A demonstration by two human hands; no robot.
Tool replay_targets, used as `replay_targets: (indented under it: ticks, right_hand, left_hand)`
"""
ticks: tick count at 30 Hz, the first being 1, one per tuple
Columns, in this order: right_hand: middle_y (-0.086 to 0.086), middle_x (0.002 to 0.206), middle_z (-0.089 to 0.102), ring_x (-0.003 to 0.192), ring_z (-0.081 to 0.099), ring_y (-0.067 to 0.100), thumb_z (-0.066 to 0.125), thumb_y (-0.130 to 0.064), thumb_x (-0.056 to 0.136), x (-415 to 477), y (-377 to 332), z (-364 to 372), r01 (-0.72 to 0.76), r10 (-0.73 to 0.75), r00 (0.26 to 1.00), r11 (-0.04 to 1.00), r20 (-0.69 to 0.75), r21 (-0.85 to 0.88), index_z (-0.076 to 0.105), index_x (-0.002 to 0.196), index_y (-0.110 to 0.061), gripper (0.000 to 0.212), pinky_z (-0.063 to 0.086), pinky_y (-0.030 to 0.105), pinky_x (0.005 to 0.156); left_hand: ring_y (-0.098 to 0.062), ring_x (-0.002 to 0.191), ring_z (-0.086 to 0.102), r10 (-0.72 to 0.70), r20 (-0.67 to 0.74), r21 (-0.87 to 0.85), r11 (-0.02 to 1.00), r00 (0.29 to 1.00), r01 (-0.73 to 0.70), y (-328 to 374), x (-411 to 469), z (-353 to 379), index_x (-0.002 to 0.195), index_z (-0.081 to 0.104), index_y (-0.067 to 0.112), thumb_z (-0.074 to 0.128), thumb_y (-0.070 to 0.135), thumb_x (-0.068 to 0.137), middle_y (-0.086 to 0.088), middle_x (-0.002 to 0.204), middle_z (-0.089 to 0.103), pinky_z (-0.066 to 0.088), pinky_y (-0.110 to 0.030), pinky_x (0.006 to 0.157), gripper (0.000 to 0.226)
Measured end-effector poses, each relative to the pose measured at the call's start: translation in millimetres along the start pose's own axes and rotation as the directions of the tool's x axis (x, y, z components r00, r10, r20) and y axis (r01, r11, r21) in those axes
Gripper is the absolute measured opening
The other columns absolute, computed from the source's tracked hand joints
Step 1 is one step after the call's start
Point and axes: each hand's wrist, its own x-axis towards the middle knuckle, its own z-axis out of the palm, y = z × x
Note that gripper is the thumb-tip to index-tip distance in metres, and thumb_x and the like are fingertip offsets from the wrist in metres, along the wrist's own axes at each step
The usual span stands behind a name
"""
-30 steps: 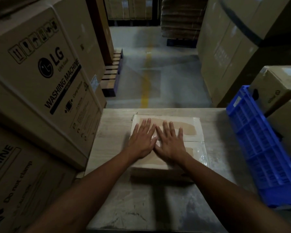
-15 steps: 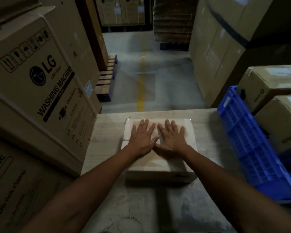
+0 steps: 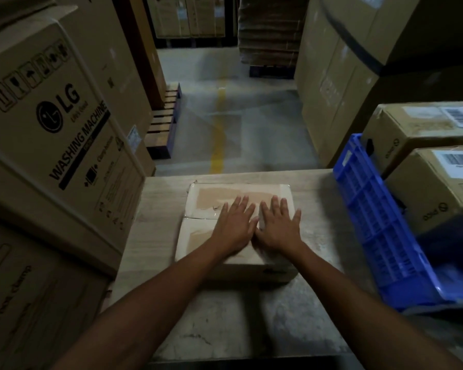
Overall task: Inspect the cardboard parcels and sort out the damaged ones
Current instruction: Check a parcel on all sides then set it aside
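The left grip (image 3: 234, 225) and the right grip (image 3: 278, 227) lie flat and open, side by side on top of the cardboard parcel (image 3: 206, 209), fingers straight and spread. The parcel sits mid-counter (image 3: 251, 316), with brown patches on its pale top. A blue crate (image 3: 372, 222) stands near on the right.

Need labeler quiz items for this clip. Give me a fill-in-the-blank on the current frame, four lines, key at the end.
1. The left hand and right hand lie flat on the ____ face of the parcel.
2. The crate to the right of the parcel is ____ in colour.
3. The big carton on the left reads "LG ____ MACHINE".
4. The floor line beyond the table is ____ in colour.

Missing words: top; blue; WASHING; yellow.
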Motion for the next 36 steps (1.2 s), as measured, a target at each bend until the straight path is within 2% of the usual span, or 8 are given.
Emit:
replay_targets:
  ticks: [4,11,16,21,26,29,33,36]
  right_hand:
    - [0.008,0.169,-0.014,0.154,-0.016,0.030,0.022,-0.053,0.105,-21.6,-3.4,14.0,0.004,-0.005,0.999,1.000,-0.038,-0.026,-0.002,0.162,-0.026,0.067,-0.005,0.064,0.119]
    - [0.007,0.170,-0.005,0.156,-0.010,0.027,0.023,-0.053,0.105,-22.5,3.1,16.1,0.028,-0.028,0.998,1.000,-0.055,-0.010,0.007,0.162,-0.026,0.065,-0.002,0.060,0.121]
    - [0.009,0.170,0.004,0.157,-0.002,0.024,0.023,-0.047,0.107,-55.2,0.9,25.2,-0.016,0.018,0.995,1.000,-0.102,0.022,0.015,0.161,-0.029,0.057,0.002,0.058,0.122]
    - [0.009,0.170,0.004,0.157,-0.001,0.024,0.021,-0.048,0.107,-55.3,0.5,24.7,-0.010,0.011,0.997,1.000,-0.080,0.017,0.015,0.161,-0.029,0.058,0.001,0.055,0.123]
    - [0.011,0.169,-0.001,0.156,-0.007,0.026,0.021,-0.053,0.106,-71.7,17.0,31.5,0.034,-0.027,0.992,0.998,-0.120,0.055,0.015,0.161,-0.029,0.060,0.003,0.049,0.124]
    - [0.012,0.169,-0.003,0.156,-0.008,0.026,0.007,-0.055,0.103,-84.0,16.8,44.6,0.009,0.002,0.984,0.998,-0.180,0.061,0.012,0.161,-0.030,0.063,0.006,0.047,0.124]
    - [0.013,0.169,0.001,0.156,-0.004,0.027,0.032,-0.045,0.107,-78.8,10.0,37.4,-0.012,0.026,0.989,0.995,-0.146,0.100,0.016,0.161,-0.028,0.059,0.012,0.050,0.123]
    - [0.015,0.169,0.008,0.156,0.003,0.029,0.039,-0.038,0.106,-83.1,11.9,40.6,-0.016,0.034,0.983,0.995,-0.178,0.101,0.021,0.160,-0.022,0.060,0.011,0.044,0.125]
  left_hand:
    - [-0.020,0.154,0.002,-0.009,-0.008,0.062,0.998,1.000,0.010,14.6,-17.8,9.9,0.158,0.021,0.019,0.017,0.037,0.108,-0.002,0.167,0.009,0.005,-0.048,0.124,0.053]
    - [-0.021,0.154,0.006,-0.032,-0.011,0.023,0.999,0.999,0.032,21.9,-19.0,7.5,0.157,0.025,0.017,0.018,0.037,0.108,-0.004,0.167,0.013,0.007,-0.046,0.124,0.053]
    - [-0.025,0.153,0.015,0.050,-0.119,0.046,0.998,0.992,-0.044,27.4,-45.2,15.5,0.155,0.029,0.009,0.027,0.029,0.109,-0.012,0.163,0.022,0.008,-0.034,0.123,0.050]
    - [-0.027,0.149,0.028,0.033,-0.171,-0.019,0.999,0.985,-0.037,27.4,-41.8,20.6,0.148,0.044,0.007,0.030,0.029,0.108,-0.014,0.157,0.037,0.019,-0.036,0.121,0.048]
    - [-0.034,0.116,0.065,0.206,-0.212,0.053,0.979,0.955,-0.199,27.8,-57.9,16.6,0.110,0.073,0.005,0.042,0.026,0.096,-0.018,0.120,0.070,0.054,-0.043,0.094,0.040]
    - [-0.033,0.107,0.069,0.231,-0.233,0.077,0.973,0.945,-0.219,27.8,-60.4,20.4,0.103,0.076,0.006,0.044,0.027,0.093,-0.017,0.113,0.072,0.058,-0.041,0.087,0.039]
    - [-0.034,0.102,0.071,0.296,-0.260,0.083,0.955,0.919,-0.284,26.7,-56.7,18.1,0.097,0.076,0.007,0.065,0.019,0.088,-0.016,0.108,0.074,0.059,-0.041,0.081,0.019]
    - [-0.031,0.095,0.068,0.454,-0.305,0.114,0.890,0.837,-0.441,20.1,-60.1,23.8,0.098,0.075,0.005,0.056,0.019,0.094,-0.015,0.105,0.073,0.056,-0.038,0.084,0.024]
